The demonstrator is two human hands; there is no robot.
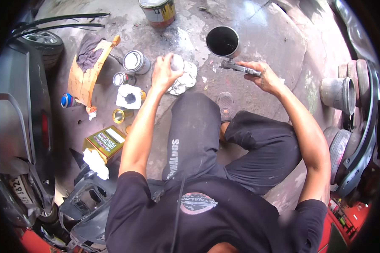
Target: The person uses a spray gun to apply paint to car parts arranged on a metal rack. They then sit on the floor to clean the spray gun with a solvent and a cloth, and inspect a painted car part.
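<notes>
Head view: I see the left hand (164,75) gripping a whitish, round cup (177,64) by a crumpled white rag (188,79), while the right hand (264,76) clasps a slim, grey, stained tool (245,68) near a dark-mouthed can (222,41).
</notes>
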